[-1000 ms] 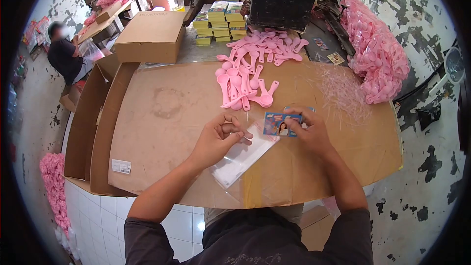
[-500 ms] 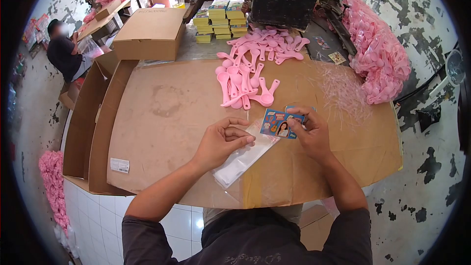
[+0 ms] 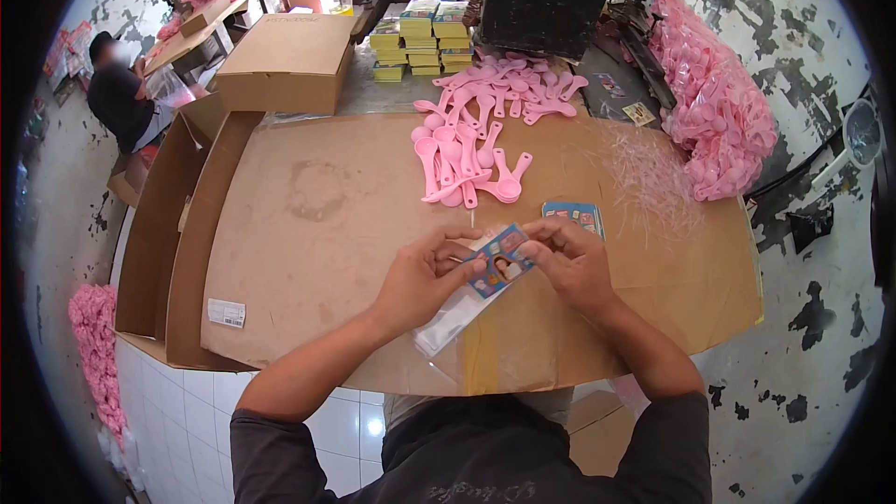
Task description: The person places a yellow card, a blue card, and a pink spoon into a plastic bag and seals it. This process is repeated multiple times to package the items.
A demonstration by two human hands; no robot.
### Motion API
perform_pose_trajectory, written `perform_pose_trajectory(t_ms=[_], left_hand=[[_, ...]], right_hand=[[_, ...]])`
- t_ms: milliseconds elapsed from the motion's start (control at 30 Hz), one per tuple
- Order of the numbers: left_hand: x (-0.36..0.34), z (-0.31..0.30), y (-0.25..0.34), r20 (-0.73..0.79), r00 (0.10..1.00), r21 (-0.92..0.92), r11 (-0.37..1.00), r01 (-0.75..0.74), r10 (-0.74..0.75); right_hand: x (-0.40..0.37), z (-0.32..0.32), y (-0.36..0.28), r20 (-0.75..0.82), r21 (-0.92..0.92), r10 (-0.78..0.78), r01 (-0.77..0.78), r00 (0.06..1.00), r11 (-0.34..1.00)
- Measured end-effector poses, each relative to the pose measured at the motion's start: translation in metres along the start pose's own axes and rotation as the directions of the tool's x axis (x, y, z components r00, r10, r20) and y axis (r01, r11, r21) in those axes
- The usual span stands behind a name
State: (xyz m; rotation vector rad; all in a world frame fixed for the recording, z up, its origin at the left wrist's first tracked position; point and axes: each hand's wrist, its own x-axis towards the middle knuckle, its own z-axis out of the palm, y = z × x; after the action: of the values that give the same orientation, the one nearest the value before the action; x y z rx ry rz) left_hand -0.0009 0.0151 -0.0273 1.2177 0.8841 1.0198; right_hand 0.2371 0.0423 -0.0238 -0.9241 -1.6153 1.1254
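Note:
A printed blue card [image 3: 502,267] with a portrait on it is held tilted above the table between my two hands. My left hand [image 3: 417,280] pinches its lower left side between thumb and fingers. At its right end, the thumb and fingers of my right hand [image 3: 574,266] close on the card too. Beneath lie clear plastic bags [image 3: 452,325], partly covered by my left hand and the card. More blue cards [image 3: 577,215] rest just beyond my right hand. Pink measuring spoons [image 3: 457,154] are heaped farther back.
A closed cardboard box [image 3: 285,61] stands at the back left, above an open long carton [image 3: 187,243]. Stacks of printed cards [image 3: 425,33] sit behind the spoons. Clear plastic strips [image 3: 653,177] and bagged pink items [image 3: 719,112] are on the right. A person [image 3: 121,93] sits far left.
My right hand has brought the card left and tilted it, and my left hand has taken hold of its other side. The cards on the table beyond are now uncovered.

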Motion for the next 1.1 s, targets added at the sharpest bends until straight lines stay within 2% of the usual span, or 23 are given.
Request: perform_pose_trajectory(t_ms=[33, 100, 200, 233, 300, 400, 500, 600, 667, 700, 800, 900, 1000, 1100], left_hand=[[-0.001, -0.001, 0.001, 0.012, 1.0, -0.017, 1.0, -0.019, 0.019], [-0.002, -0.002, 0.003, 0.028, 0.999, -0.014, 0.999, -0.029, 0.029], [-0.003, -0.002, 0.004, 0.023, 1.0, -0.013, 1.0, -0.002, 0.002], [-0.001, -0.003, 0.004, 0.008, 1.0, -0.045, 0.999, 0.006, -0.005], [-0.001, -0.005, 0.004, -0.008, 1.0, -0.091, 0.996, 0.003, -0.003], [-0.003, -0.006, 0.003, -0.005, 1.0, -0.117, 0.993, -0.019, 0.018], [-0.002, -0.009, 0.004, 0.016, 1.0, -0.108, 0.994, -0.019, 0.021], [-0.003, -0.011, 0.008, 0.023, 1.0, -0.118, 0.993, -0.012, 0.015], [-0.004, -0.013, 0.009, 0.02, 1.0, -0.155, 0.988, -0.018, 0.022], [-0.004, -0.013, 0.01, 0.021, 1.0, -0.167, 0.986, -0.008, 0.012], [-0.003, -0.013, 0.013, 0.033, 0.999, -0.191, 0.981, 0.018, -0.012], [-0.003, -0.012, 0.012, 0.057, 0.998, -0.184, 0.982, 0.049, -0.039], [-0.003, -0.012, 0.012, 0.105, 0.991, -0.168, 0.981, 0.095, -0.078], [-0.003, -0.013, 0.012, 0.16, 0.98, -0.158, 0.976, 0.147, -0.122]], right_hand=[[0.002, 0.0, -0.006, 0.107, -0.11, -0.116, 0.128, 0.987, 0.986], [0.011, 0.0, -0.023, 0.343, -0.274, -0.3, 0.401, 0.89, 0.874], [0.047, -0.009, -0.005, 0.429, -0.201, -0.09, 0.192, 0.899, 0.961], [0.059, -0.007, -0.002, 0.407, -0.323, -0.169, 0.314, 0.898, 0.893], [0.082, 0.009, 0.003, 0.394, -0.546, -0.327, 0.505, 0.859, 0.669], [0.106, 0.035, 0.023, 0.486, -0.576, -0.546, 0.72, 0.683, 0.387], [0.116, 0.044, 0.028, 0.614, -0.602, -0.436, 0.748, 0.658, 0.28], [0.111, 0.032, 0.001, 0.514, -0.501, -0.528, 0.736, 0.676, 0.455], [0.095, 0.024, -0.026, 0.305, -0.356, -0.322, 0.421, 0.896, 0.835], [0.086, 0.019, -0.032, 0.223, -0.237, -0.166, 0.219, 0.961, 0.946], [0.063, -0.005, -0.03, 0.151, 0.061, -0.207, 0.2, 0.967, 0.978], [0.045, -0.023, -0.033, 0.188, 0.217, -0.214, 0.172, 0.959, 0.961], [0.04, -0.027, -0.029, 0.156, 0.299, -0.303, 0.247, 0.94, 0.922], [0.036, -0.021, -0.023, 0.233, 0.335, -0.313, 0.226, 0.921, 0.915]])
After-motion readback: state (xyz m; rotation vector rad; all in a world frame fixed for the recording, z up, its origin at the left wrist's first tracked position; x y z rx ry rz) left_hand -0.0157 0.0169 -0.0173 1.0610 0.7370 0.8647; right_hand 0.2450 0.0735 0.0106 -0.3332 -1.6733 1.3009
